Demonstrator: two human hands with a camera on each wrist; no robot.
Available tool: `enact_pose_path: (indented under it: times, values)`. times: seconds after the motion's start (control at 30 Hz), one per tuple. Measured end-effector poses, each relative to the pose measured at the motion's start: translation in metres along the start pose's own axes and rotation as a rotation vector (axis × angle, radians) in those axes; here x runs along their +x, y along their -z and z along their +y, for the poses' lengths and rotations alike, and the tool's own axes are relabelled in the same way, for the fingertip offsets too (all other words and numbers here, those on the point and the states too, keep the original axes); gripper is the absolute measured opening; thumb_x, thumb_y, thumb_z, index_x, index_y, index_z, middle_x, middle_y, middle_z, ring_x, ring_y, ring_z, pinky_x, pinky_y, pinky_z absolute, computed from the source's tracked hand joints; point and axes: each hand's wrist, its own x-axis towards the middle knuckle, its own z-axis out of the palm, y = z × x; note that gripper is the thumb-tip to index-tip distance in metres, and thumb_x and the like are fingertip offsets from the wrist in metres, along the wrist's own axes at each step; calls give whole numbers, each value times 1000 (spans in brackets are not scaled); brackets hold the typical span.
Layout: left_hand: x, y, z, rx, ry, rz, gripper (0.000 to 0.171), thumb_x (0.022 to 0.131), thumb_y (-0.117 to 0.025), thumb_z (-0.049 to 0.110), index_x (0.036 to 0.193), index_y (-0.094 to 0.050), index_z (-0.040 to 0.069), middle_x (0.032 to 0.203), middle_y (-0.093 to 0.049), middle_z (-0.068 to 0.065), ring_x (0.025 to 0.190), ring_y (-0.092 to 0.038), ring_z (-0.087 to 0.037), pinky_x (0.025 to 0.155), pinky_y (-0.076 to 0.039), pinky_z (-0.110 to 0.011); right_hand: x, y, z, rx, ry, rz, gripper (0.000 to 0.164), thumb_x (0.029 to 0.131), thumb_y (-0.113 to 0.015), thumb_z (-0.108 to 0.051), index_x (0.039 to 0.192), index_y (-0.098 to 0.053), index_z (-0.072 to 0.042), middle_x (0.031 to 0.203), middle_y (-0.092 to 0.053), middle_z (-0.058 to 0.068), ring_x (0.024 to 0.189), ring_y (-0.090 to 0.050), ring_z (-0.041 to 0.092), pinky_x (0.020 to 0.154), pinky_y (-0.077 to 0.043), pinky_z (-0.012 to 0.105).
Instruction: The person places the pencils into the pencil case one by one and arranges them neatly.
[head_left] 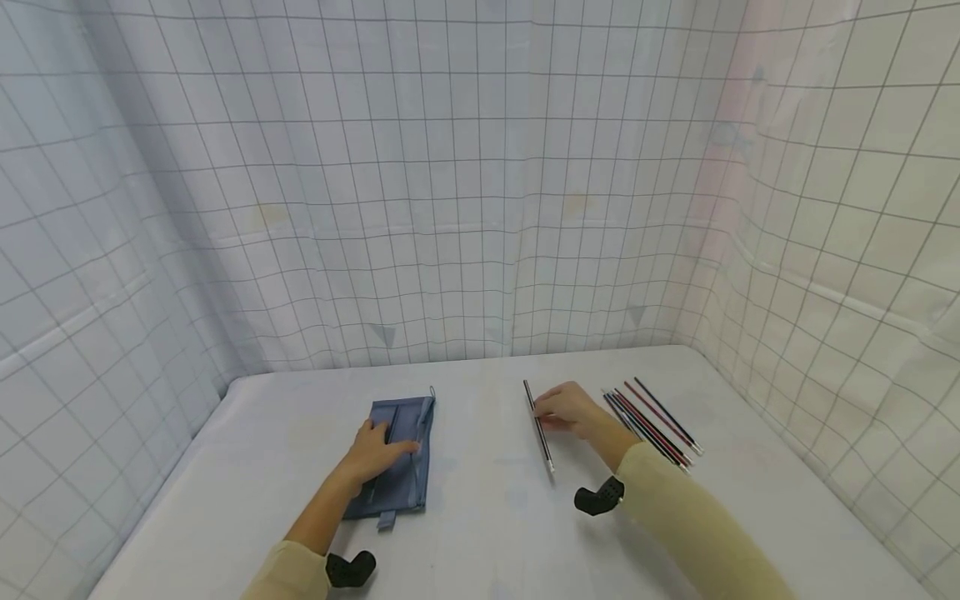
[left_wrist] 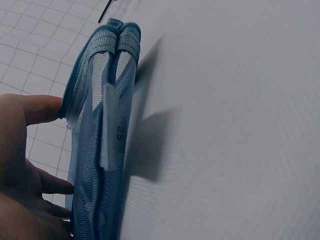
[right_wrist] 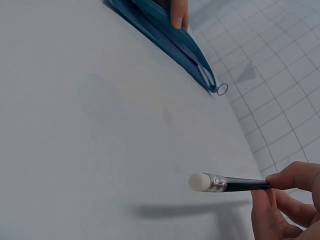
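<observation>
A blue mesh zip pouch (head_left: 401,483) lies on the table to the left, its zip edge on the right side. Spread over its top is my left hand (head_left: 373,452); in the left wrist view the thumb touches the edge of the pouch (left_wrist: 102,165). Above the table, right of the pouch, my right hand (head_left: 567,406) pinches a black pencil (head_left: 542,437) between thumb and fingers. Its white eraser end points toward the camera in the right wrist view, and the pencil (right_wrist: 240,184) casts a shadow below.
Several black and red pencils (head_left: 654,423) lie side by side to the right of my right hand. White curtains (head_left: 450,183) with a dark grid surround the white table (head_left: 480,533) at the back and both sides.
</observation>
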Motion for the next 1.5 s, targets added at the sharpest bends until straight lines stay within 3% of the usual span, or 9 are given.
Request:
enact_pose_path:
  times: [0.53,0.93,1.5]
  values:
    - [2,-1,-2,5,7,2,91,97,-68,40,151,-27,-21,160,-5,-44,145,-10,-63,113,-24,-71,6,-54,-4,-18,-8,-69,14,88,-73,9,102,-72,8,88,-70,12,71,-65,16,62,-59,24]
    - [2,0,-2,-8,-2,-10,92,97,-68,41,152,-26,-20,160,-4,-44,146,-10,-63,112,-24,-72,4,-90,-4,-98,37,-118,12,87,-74,6,99,-73,5,87,-69,11,69,-64,15,60,-56,22]
    - [3,1,-1,8,8,-8,92,97,-68,42,152,-27,-19,160,-5,-44,146,-11,-62,113,-25,-71,2,-149,-18,-110,52,-105,7,85,-77,6,92,-76,3,79,-70,10,60,-63,13,55,-56,23]
